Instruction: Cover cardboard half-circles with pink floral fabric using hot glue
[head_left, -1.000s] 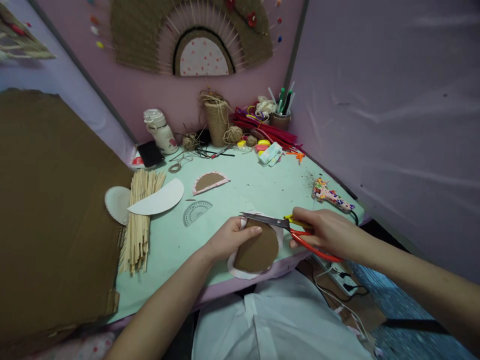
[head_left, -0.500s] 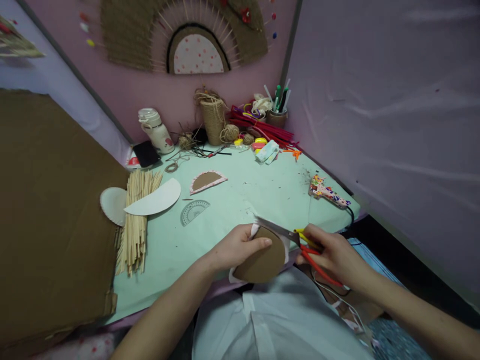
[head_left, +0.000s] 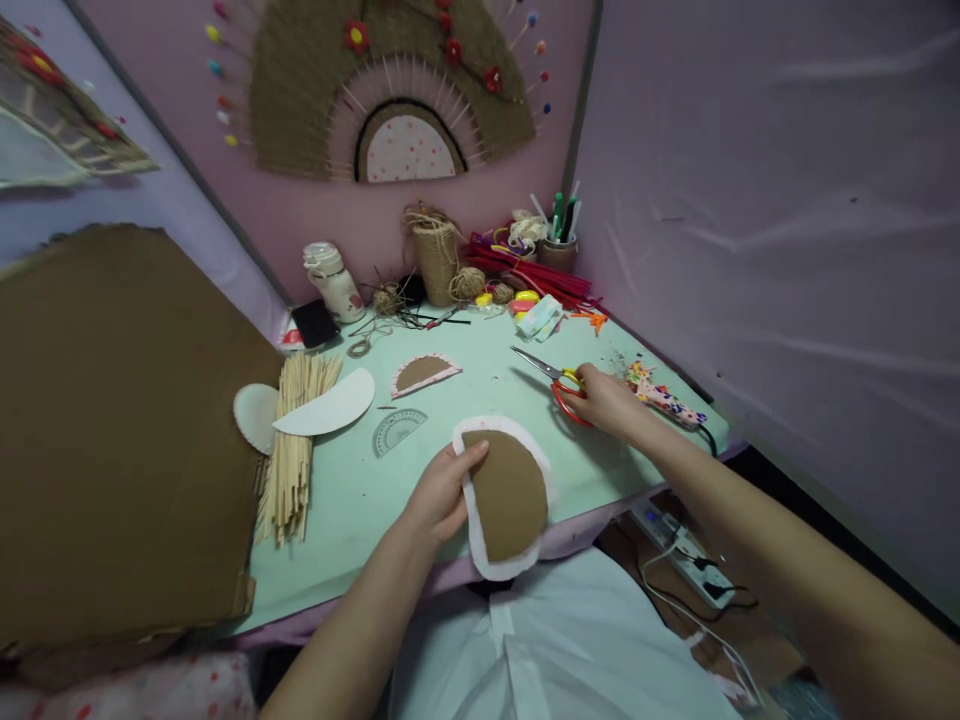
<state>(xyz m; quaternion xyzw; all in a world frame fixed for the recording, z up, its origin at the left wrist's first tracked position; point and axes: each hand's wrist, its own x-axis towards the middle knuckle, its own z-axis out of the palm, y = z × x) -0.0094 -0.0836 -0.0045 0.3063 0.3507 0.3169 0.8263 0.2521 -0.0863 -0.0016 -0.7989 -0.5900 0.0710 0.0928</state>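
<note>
My left hand (head_left: 444, 490) pinches a half-round piece of brown cardboard (head_left: 511, 500) by its straight side, thumb on top. White fabric (head_left: 545, 455) shows as a border all round the cardboard. Over the right part of the table, my right hand (head_left: 606, 398) grips scissors (head_left: 559, 375) with red and yellow handles, their blades pointing to the back left. The blades look nearly closed and are apart from the cardboard. A smaller cardboard half-round (head_left: 424, 374) with a pink-and-white edge lies beyond my left hand, close to a clear protractor (head_left: 400, 430).
A bundle of thin sticks (head_left: 292, 470) with a white half-round sheet (head_left: 330, 402) stands left, beside a large cardboard sheet (head_left: 127, 430). A patterned glue gun (head_left: 664, 398) lies right. A bottle (head_left: 335, 284), twine spool (head_left: 436, 255) and pen cup (head_left: 557, 250) line the back.
The scissors in my right hand have moved away from the fabric edge, up and forward over the table. My left hand has turned the cardboard more upright. The camera view has tilted up.
</note>
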